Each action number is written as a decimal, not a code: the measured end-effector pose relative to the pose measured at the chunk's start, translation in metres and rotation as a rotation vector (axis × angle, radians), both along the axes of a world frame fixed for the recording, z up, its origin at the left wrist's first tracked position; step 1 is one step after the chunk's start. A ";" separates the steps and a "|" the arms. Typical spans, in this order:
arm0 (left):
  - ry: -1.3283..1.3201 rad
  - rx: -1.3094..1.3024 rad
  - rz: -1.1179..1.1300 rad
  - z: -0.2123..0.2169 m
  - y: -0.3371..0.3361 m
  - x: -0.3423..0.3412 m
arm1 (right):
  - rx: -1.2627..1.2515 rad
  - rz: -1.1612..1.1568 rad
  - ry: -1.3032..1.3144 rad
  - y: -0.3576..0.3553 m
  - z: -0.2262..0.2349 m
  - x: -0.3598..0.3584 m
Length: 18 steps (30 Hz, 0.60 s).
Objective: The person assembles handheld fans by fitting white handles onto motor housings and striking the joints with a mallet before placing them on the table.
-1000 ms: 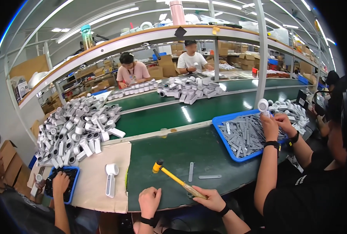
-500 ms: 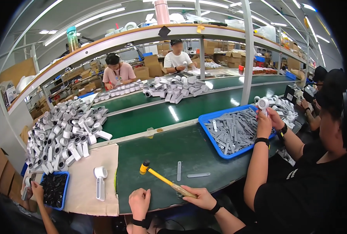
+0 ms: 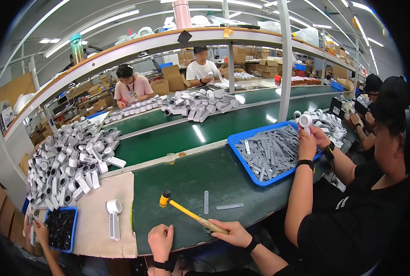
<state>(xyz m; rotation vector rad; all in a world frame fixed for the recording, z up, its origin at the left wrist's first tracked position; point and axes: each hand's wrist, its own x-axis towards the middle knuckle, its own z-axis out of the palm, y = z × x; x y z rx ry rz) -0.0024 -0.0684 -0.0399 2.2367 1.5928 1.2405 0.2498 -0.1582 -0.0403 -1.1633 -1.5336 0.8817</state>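
Head view: a rubber mallet [image 3: 186, 214], lying slantwise on the green surface [image 3: 177, 179] close to the near edge. Looks top-heavy: dark head with a yellow collar at the far end, thin yellow shaft, pale wooden handle at the near end. Probably light overall and stiff, with a head soft enough to spare plastic. Best taken at the wooden end, where the right hand [image 3: 232, 232] already has it, grip closed around the handle with the head resting on the surface. Left hand [image 3: 161, 241] set at the surface edge just beside, fingers loosely curled, grip empty as far as shows.

All around, a long factory hall under strip lights, with a shelf overhead carrying bottles and boxes. Two people seated across a green conveyor belt [image 3: 223, 124]; another person close on the right, holding up a white round-headed device [image 3: 305, 122]. On the left, a big heap of white and grey housings [image 3: 71, 161]. On the right, a blue tray [image 3: 235, 140] full of grey strips. Nearer, a beige mat [image 3: 94, 230] with one white handheld unit [image 3: 114, 216] on it, and a small blue bin [image 3: 75, 230] of black parts. Smallest, two loose grey strips [image 3: 206, 202] near the mallet shaft, apart from it.
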 end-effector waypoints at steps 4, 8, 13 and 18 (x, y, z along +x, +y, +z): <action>0.004 0.009 -0.004 0.001 0.000 0.001 | 0.006 0.000 -0.012 0.000 0.001 0.001; 0.006 0.008 -0.004 0.000 0.000 0.001 | 0.004 0.002 -0.023 0.000 0.001 0.001; 0.001 -0.002 -0.001 -0.001 -0.001 0.000 | -0.002 0.005 -0.010 -0.002 0.000 0.001; -0.016 0.016 -0.009 -0.001 -0.001 0.000 | 0.050 -0.023 -0.035 -0.005 0.001 -0.002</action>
